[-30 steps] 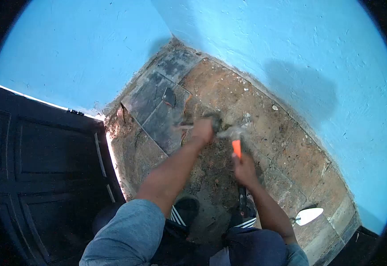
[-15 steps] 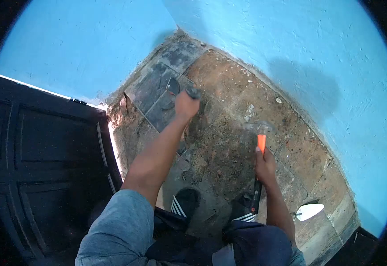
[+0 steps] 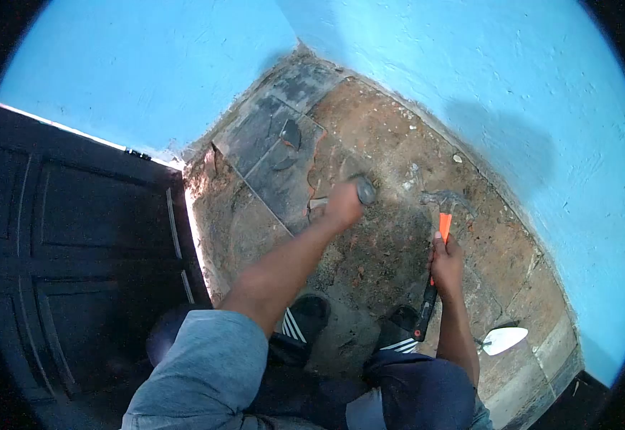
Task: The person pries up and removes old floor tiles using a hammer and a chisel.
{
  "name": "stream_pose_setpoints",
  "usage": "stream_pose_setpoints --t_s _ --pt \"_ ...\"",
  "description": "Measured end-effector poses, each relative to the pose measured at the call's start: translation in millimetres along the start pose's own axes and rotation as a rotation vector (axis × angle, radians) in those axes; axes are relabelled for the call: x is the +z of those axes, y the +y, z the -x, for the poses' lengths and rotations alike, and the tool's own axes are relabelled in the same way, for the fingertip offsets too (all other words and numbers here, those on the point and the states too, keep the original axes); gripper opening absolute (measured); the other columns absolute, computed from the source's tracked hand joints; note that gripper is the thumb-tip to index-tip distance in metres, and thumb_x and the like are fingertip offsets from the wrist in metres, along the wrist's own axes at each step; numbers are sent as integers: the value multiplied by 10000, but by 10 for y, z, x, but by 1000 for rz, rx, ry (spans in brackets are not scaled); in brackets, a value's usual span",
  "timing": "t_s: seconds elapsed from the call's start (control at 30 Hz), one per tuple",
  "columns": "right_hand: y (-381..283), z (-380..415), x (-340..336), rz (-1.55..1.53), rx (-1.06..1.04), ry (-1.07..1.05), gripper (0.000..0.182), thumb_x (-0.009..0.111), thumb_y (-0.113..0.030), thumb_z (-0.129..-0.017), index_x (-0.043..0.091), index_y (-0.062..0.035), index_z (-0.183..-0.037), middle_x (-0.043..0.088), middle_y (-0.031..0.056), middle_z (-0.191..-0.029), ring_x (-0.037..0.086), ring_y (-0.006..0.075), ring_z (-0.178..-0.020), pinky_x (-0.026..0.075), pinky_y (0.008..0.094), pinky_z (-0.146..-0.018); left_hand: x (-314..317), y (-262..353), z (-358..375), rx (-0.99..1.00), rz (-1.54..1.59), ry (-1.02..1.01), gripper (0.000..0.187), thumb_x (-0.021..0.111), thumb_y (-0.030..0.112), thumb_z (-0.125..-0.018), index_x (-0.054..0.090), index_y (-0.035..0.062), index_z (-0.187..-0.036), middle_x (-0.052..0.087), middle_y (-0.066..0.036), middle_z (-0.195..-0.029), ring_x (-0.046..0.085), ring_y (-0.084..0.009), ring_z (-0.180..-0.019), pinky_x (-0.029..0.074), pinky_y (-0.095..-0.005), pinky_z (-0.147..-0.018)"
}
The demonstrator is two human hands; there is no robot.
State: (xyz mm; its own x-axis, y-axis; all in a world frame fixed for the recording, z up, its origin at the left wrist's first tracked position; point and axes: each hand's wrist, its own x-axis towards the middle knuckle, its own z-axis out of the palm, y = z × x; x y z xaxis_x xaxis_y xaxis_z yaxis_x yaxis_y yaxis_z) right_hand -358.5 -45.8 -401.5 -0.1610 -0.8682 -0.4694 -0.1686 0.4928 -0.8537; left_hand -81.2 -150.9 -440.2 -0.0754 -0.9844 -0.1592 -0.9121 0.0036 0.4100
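- A corner where two blue walls (image 3: 140, 64) meet; the floor (image 3: 391, 251) below is bare, brown and rough, with dark tiles (image 3: 269, 154) left in the corner itself.
- A dark panelled door (image 3: 76, 265) stands at the left, light showing along its edge.
- The left hand (image 3: 344, 204) is stretched out over the floor, fingers closed round a chisel (image 3: 364, 190); only its grey butt end shows above the fist, and the tip is hidden, so whether it touches the floor cannot be told.
- The chisel sits just beside the broken edge of the tiles.
- The right hand (image 3: 447, 261) is clamped on a hammer (image 3: 438, 251), gripping the shaft at its middle, the orange part above the fist and the black grip below.
- The hammer head is up near the right wall, well apart from the chisel.
- Two dark shoes (image 3: 305, 319) with white stripes stand on the floor below the hands.
- A trowel (image 3: 502, 340) lies on the floor at the right, beside the right forearm.
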Motion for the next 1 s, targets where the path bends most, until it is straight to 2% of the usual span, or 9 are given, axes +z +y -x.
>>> stream_pose_setpoints --t_s 0.13,0.23,0.43,0.53,0.63,0.77,0.87,0.97,1.0 --pt "-27 24 32 24 1 -13 358 521 -361 -1051 599 -16 -995 524 5 -643 511 121 -558 410 302 -532 97 337 180 -96 -192 -236 141 692 143 -781 744 61 -883 720 -212 -953 711 -373 -896 567 -497 -764" --pt "66 7 19 23 -15 -9 358 524 -366 -1050 596 -25 -970 518 4 -642 504 119 -557 406 301 -530 -10 570 270 -93 -242 -307 124 684 121 -766 730 41 -849 721 -205 -933 717 -359 -889 577 -477 -747" --pt "110 -27 12 -5 5 9 363 527 -375 -1050 571 -41 -917 521 10 -660 482 121 -557 391 299 -526 260 563 294 96 -128 -99 98 650 86 -792 744 57 -797 733 -172 -865 728 -346 -841 573 -467 -766" --pt "120 -31 -14 -25 16 13 364 529 -380 -1049 560 -44 -910 524 13 -668 484 123 -560 397 304 -530 108 578 241 -8 -85 -190 108 644 75 -790 735 45 -840 727 -186 -891 717 -353 -862 566 -480 -797" --pt "12 25 -12 -45 46 19 368 528 -382 -1049 555 -41 -915 526 17 -671 495 125 -561 409 308 -529 404 179 116 -75 22 -34 177 659 143 -815 686 50 -963 703 -215 -951 681 -400 -923 545 -516 -815" --pt "28 35 -21 41 60 61 332 517 -375 -1054 539 -73 -919 510 -6 -660 488 100 -537 392 272 -496 144 188 95 -140 41 -28 135 680 116 -800 714 35 -903 719 -202 -969 694 -373 -939 555 -495 -836" --pt "99 -31 -113 48 4 21 367 522 -383 -1051 577 -23 -1003 522 18 -675 511 110 -548 399 296 -491 -57 294 100 -184 12 -50 173 699 143 -801 704 36 -937 721 -193 -979 691 -375 -945 554 -502 -839" --pt "-339 48 -251 71 -2 89 388 519 -400 -1051 597 -21 -1025 524 13 -681 487 93 -541 381 279 -483 -55 317 67 -246 -26 -86 225 708 165 -802 684 43 -990 720 -187 -975 690 -374 -945 553 -507 -831" --pt "-408 29 -291 72 -24 195 389 509 -406 -1056 618 -35 -1016 524 2 -681 470 84 -536 369 264 -483 50 278 21 -260 -29 -74 246 710 169 -802 674 46 -1012 719 -184 -965 690 -374 -942 553 -509 -825"
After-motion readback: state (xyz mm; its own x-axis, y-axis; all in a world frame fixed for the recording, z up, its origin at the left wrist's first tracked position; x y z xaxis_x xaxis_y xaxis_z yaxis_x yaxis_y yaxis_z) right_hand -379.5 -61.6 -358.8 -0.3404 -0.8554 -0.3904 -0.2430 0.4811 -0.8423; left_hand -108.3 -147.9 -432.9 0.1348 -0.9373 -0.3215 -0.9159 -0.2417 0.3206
